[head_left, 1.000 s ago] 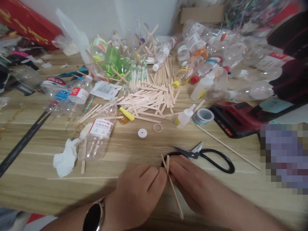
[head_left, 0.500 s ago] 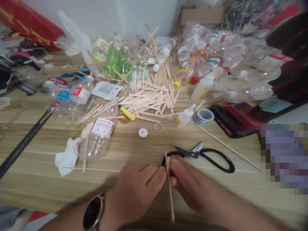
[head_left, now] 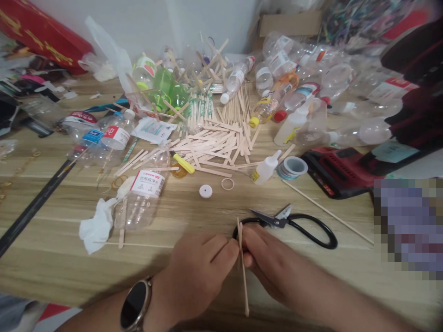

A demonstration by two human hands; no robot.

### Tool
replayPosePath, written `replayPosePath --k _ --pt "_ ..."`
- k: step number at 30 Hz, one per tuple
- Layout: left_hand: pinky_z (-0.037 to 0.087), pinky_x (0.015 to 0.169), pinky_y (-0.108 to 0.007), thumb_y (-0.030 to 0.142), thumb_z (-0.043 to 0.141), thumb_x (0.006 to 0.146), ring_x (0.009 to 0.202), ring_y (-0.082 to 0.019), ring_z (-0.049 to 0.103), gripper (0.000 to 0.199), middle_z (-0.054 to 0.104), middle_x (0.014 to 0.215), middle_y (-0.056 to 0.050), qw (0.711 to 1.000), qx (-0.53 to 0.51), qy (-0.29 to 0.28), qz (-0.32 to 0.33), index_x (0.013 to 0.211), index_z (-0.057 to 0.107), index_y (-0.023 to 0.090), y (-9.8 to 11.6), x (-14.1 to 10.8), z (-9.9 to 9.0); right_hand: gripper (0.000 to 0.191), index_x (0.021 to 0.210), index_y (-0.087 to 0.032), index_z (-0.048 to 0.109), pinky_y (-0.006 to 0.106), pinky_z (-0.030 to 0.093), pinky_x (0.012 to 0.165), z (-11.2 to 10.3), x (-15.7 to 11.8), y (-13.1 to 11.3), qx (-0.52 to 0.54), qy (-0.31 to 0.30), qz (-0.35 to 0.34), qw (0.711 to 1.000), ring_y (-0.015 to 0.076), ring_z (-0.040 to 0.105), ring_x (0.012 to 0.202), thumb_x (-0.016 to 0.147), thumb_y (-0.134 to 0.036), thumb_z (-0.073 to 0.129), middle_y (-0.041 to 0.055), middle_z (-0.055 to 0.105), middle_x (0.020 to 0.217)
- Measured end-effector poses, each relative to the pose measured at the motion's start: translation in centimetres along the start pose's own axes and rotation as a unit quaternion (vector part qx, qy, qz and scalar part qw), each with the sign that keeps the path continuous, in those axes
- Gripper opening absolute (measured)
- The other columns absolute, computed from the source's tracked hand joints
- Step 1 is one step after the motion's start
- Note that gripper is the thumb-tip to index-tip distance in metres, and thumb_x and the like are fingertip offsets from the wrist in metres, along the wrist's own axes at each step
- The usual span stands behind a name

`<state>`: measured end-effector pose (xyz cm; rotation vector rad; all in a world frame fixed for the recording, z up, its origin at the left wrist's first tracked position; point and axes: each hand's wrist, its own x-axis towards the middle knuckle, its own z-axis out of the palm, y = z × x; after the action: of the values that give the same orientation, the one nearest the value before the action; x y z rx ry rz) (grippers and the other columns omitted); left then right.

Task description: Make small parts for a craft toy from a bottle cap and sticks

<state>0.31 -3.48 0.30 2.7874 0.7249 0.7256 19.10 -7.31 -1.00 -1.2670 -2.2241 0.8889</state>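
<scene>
Two thin wooden sticks [head_left: 245, 286] are pinched between my hands at the front middle, lying nearly on top of each other. My left hand [head_left: 202, 263], with a watch on its wrist, is closed on them from the left. From the right, my right hand [head_left: 265, 253] grips them too, its fingers curled. The fingertips partly hide where the sticks meet. Just behind my right hand lie black-handled scissors [head_left: 278, 221] with their blades apart, one handle loop partly covered by my hand.
Loose wooden sticks [head_left: 214, 147] are heaped at the middle. A small glue bottle [head_left: 266, 168], a tape roll [head_left: 292, 167] and a white cap [head_left: 205, 191] lie nearer. A plastic bottle [head_left: 140, 203] and tissue [head_left: 97, 226] lie left; a red-black power tool [head_left: 342, 168] stands right.
The lower ends of the sticks have shifted slightly up and left, and their upper tips now lie closer together. Both hands stay almost in place.
</scene>
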Motion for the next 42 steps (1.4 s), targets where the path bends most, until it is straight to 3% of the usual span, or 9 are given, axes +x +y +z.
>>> replayPosePath --k 5,8,10,16,21,29,36,39,42 --pt "0.046 0.052 -0.029 0.020 0.025 0.102 0.060 -0.017 0.062 0.035 0.068 0.073 -0.002 1.000 -0.013 -0.004 0.000 0.091 0.058 0.017 -0.1 -0.1 0.2 0.019 0.083 -0.021 0.044 0.028 0.041 0.061 0.2 -0.2 -0.1 0.020 0.048 -0.020 0.998 0.0169 0.050 0.069 0.098 -0.017 0.034 0.0030 0.056 0.078" --pt "0.045 0.051 -0.030 0.018 0.031 0.100 0.060 -0.018 0.062 0.027 0.068 0.073 -0.001 1.000 -0.001 0.003 -0.004 0.091 0.057 0.017 -0.5 0.2 -0.3 0.032 0.086 -0.021 0.049 0.027 0.041 0.062 0.1 -0.3 -0.1 0.050 0.094 -0.017 0.994 0.0161 0.052 0.068 0.104 -0.037 0.029 0.0020 0.058 0.077" --pt "0.045 0.051 -0.029 0.016 0.035 0.098 0.059 -0.018 0.062 0.023 0.067 0.072 -0.001 0.999 0.013 0.013 -0.027 0.092 0.057 0.018 -1.0 0.4 -1.0 0.037 0.083 -0.022 0.050 0.025 0.040 0.059 -0.3 -0.3 -0.1 0.055 0.130 0.002 0.990 0.0139 0.052 0.064 0.104 -0.043 0.028 -0.0006 0.057 0.072" --pt "0.050 0.060 -0.023 0.011 0.040 0.091 0.070 -0.014 0.067 0.022 0.072 0.084 -0.001 0.990 0.018 0.055 -0.125 0.099 0.059 0.019 -1.7 0.7 -4.6 0.034 0.076 -0.023 0.050 0.021 0.032 0.043 -1.4 -0.1 -0.4 0.037 0.219 0.011 0.975 0.0095 0.041 0.045 0.104 -0.037 0.036 -0.0056 0.051 0.059" --pt "0.047 0.055 -0.021 0.015 0.044 0.093 0.068 -0.013 0.067 0.022 0.074 0.088 0.001 0.988 0.045 0.041 -0.138 0.101 0.064 0.020 -1.6 0.6 -6.3 0.028 0.079 -0.023 0.052 0.019 0.040 0.052 -1.1 -0.4 -0.3 0.007 0.208 -0.021 0.978 0.0090 0.052 0.056 0.102 -0.029 0.038 -0.0053 0.056 0.064" --pt "0.048 0.063 -0.020 0.008 0.043 0.093 0.073 -0.011 0.066 0.030 0.073 0.093 0.001 0.994 -0.046 -0.002 -0.101 0.108 0.066 0.021 -2.2 1.7 -5.0 0.019 0.084 -0.023 0.053 0.022 0.044 0.058 -0.5 -0.5 -0.2 0.010 0.216 -0.031 0.976 0.0113 0.057 0.064 0.100 -0.025 0.042 -0.0031 0.059 0.070" --pt "0.046 0.067 -0.026 0.012 0.040 0.097 0.079 -0.016 0.065 0.024 0.070 0.089 0.000 0.994 -0.077 -0.010 -0.075 0.104 0.061 0.020 -1.4 2.1 -3.6 0.006 0.098 -0.022 0.054 0.021 0.048 0.069 -0.6 -0.1 0.1 -0.011 0.331 -0.040 0.943 0.0126 0.058 0.077 0.098 -0.026 0.049 0.0009 0.059 0.085" --pt "0.045 0.068 -0.026 0.012 0.040 0.097 0.080 -0.016 0.065 0.022 0.069 0.091 0.000 0.993 -0.095 -0.030 -0.064 0.105 0.059 0.021 -1.2 2.0 -2.8 0.013 0.107 -0.022 0.056 0.025 0.050 0.077 -0.6 -0.1 0.1 -0.032 0.317 -0.053 0.946 0.0158 0.061 0.090 0.098 -0.030 0.050 0.0043 0.064 0.095" --pt "0.044 0.068 -0.025 0.010 0.041 0.095 0.081 -0.015 0.064 0.022 0.069 0.092 0.000 0.991 -0.116 -0.036 -0.047 0.105 0.058 0.021 -1.2 1.9 -2.2 0.015 0.109 -0.021 0.057 0.028 0.050 0.075 -0.5 0.0 0.1 -0.047 0.291 -0.060 0.954 0.0168 0.063 0.088 0.098 -0.031 0.051 0.0042 0.068 0.095"
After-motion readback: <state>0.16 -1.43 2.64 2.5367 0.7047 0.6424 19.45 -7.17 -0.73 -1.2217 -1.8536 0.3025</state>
